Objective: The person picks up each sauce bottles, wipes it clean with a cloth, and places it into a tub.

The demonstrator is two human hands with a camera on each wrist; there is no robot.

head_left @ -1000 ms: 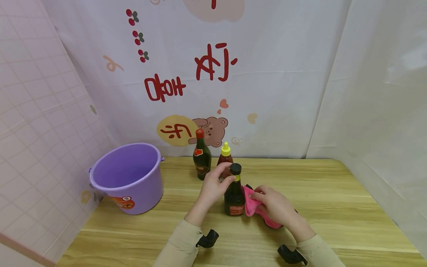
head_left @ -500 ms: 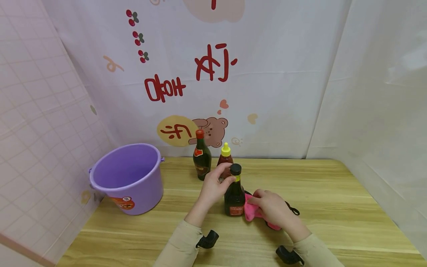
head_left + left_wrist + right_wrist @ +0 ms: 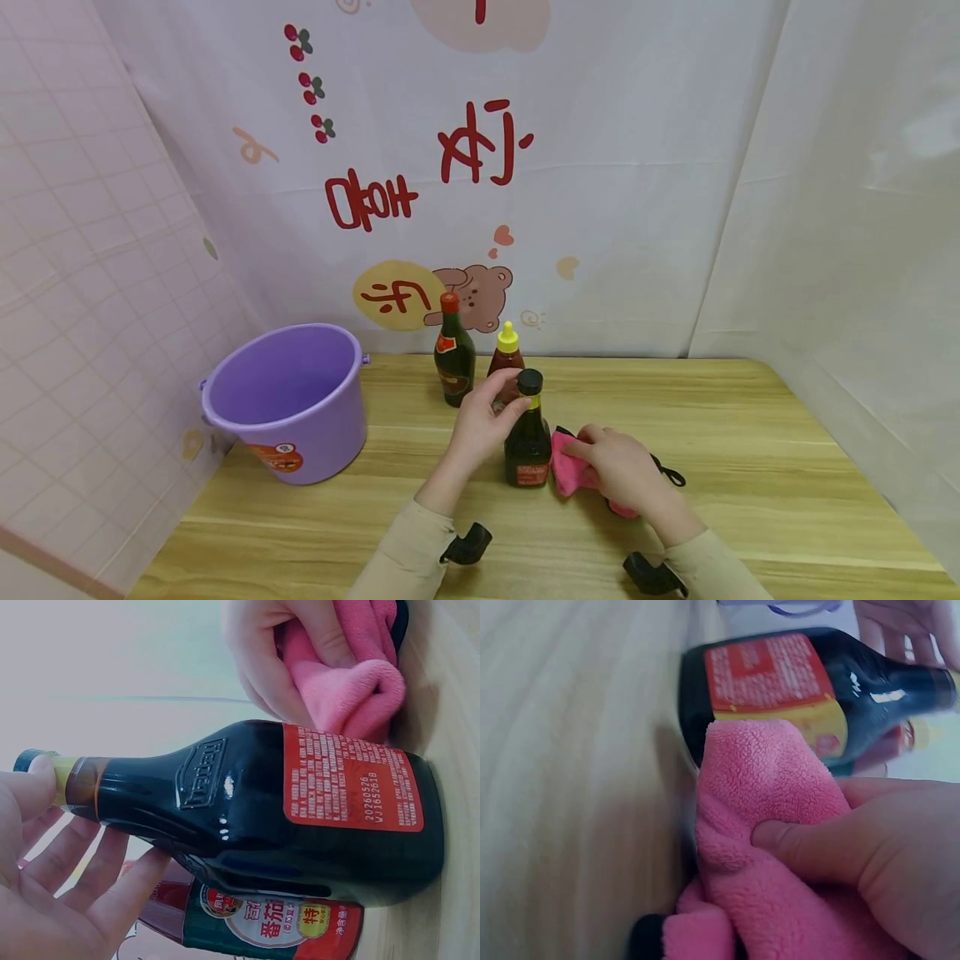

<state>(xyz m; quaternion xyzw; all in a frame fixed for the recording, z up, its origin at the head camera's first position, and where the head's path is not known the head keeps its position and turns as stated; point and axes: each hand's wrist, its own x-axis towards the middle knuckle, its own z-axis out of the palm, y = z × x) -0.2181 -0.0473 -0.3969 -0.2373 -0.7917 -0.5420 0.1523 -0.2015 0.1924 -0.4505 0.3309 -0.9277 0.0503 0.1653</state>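
Note:
A dark sauce bottle (image 3: 527,454) with a black cap and a red label stands upright on the table. My left hand (image 3: 480,423) holds it by the neck, the thumb on the near side just below the cap, as the left wrist view shows. To its right, my right hand (image 3: 626,475) grips a pink fleecy cloth (image 3: 572,468) with black edging. In the right wrist view, the thumb presses on the folded cloth (image 3: 761,772), whose tip overlaps the bottle's lower label; whether it touches the glass I cannot tell.
Behind the held bottle is a red ketchup bottle (image 3: 507,357) with a yellow nozzle. Left of that stands a dark green bottle (image 3: 454,362) with a red cap. A purple bucket (image 3: 341,429) sits at the table's left. A black loop (image 3: 672,473) lies beside the right hand.
My right hand and the cloth have shifted slightly down and right along the bottle's side, and the black loop shows more. The left hand and the bottle have stayed in place.

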